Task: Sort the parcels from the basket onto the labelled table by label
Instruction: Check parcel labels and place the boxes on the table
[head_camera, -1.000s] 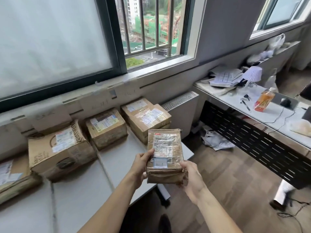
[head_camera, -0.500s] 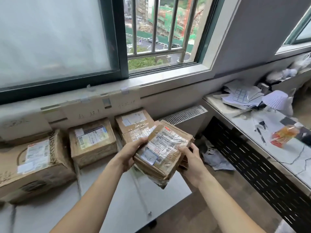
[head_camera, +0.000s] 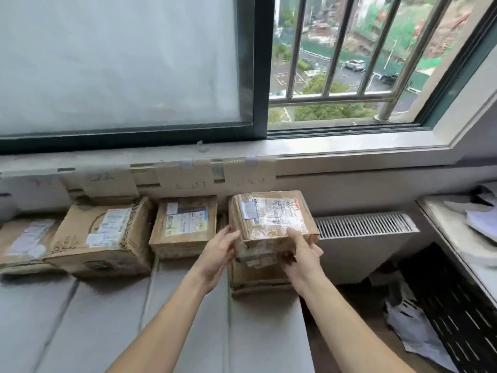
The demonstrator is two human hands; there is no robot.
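A taped brown parcel (head_camera: pixel 271 216) with a white shipping label sits on top of a stack of other parcels (head_camera: pixel 258 279) at the right end of the grey table (head_camera: pixel 107 319). My left hand (head_camera: pixel 219 253) cups its left front corner, thumb against the side. At the front right corner my right hand (head_camera: pixel 302 251) grips it, thumb on the top face. Cardboard label cards (head_camera: pixel 188 181) are taped to the wall above the table, their writing too faint to read.
Three more parcels line the wall to the left: a small one (head_camera: pixel 185 227), a large one (head_camera: pixel 105 235), and one at the frame edge (head_camera: pixel 21 240). A white radiator (head_camera: pixel 363 230) and a cluttered desk (head_camera: pixel 457 227) stand at right.
Both hands carried the parcel forward and down from chest height onto the stack at the table's right end, turning it flat. The view moved closer to the table.
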